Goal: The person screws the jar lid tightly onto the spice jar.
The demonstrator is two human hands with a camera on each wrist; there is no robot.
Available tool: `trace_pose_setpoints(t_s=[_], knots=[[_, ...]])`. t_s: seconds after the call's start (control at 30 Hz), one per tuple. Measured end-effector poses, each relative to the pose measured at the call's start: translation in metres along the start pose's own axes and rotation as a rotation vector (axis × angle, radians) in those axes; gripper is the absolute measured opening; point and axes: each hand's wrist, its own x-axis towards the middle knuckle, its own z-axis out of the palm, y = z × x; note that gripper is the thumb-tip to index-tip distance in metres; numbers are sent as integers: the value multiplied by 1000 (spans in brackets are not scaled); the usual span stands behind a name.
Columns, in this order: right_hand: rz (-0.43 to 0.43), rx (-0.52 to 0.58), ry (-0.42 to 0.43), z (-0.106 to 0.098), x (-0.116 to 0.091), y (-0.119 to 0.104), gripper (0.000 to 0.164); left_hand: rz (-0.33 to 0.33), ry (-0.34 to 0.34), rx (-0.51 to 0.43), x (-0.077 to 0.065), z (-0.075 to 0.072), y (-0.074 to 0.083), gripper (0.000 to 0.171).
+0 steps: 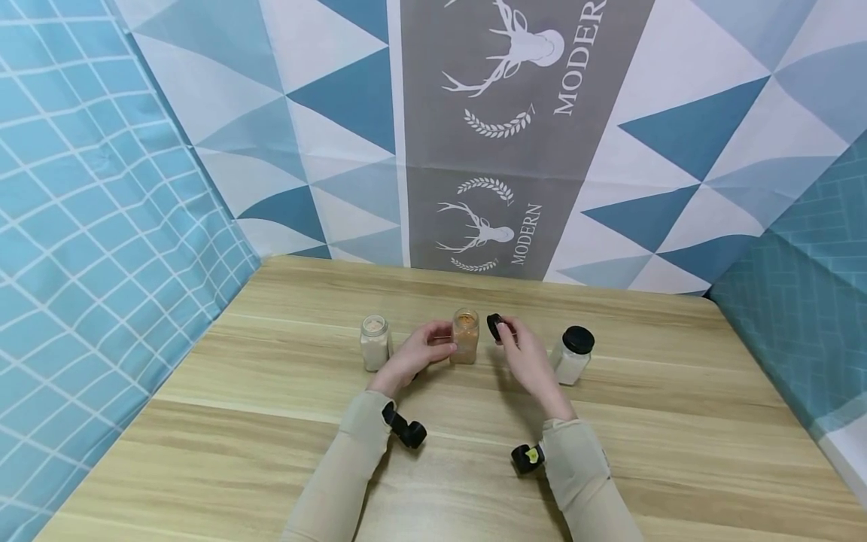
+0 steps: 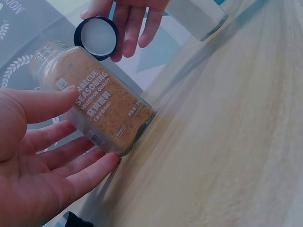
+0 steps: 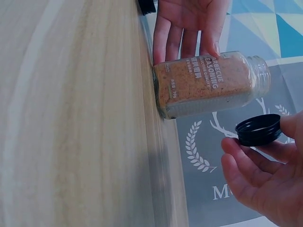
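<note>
A square glass jar of orange barbecue seasoning [image 1: 465, 339] stands uncapped and upright on the table. My left hand [image 1: 428, 348] holds it from the left, thumb on the labelled front [image 2: 102, 99] and fingers along its side. To the right of the jar's mouth, my right hand [image 1: 524, 357] pinches a black screw lid [image 1: 495, 327] between thumb and fingers. The lid's white inner face [image 2: 98, 37] shows in the left wrist view. In the right wrist view the black lid [image 3: 258, 129] is held apart from the jar's glass neck [image 3: 260, 78].
Left of the left hand stands an uncapped jar of pale powder [image 1: 375, 348]. A white-filled jar with a black lid [image 1: 574, 352] stands beyond the right hand. A small black object [image 2: 73, 220] lies by the left hand. Patterned cloth [image 1: 339, 150] hangs behind the wooden table [image 1: 460, 467].
</note>
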Motion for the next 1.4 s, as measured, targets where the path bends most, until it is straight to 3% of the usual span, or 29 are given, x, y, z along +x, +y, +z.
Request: trace_pose_setpoints(t_s=[0.2,0.37,0.53,1.23,1.4], knots=[[8,17,2,-1,-1,-1,41,-2,-25,2,0,0,1,50],[-4,43,14,-1,0,-2,41,-8,-40,11,-6,0,13,51],[-29,112,21,0,1,-4,40,-4,-15,-10,2,-2,0,51],[-155,276,117,10,2,-7,37,-16,-13,-23,2,-1,-1,50],[-171,292,131,7,-4,-19,35,-10,-18,-15,2,-1,-2,51]])
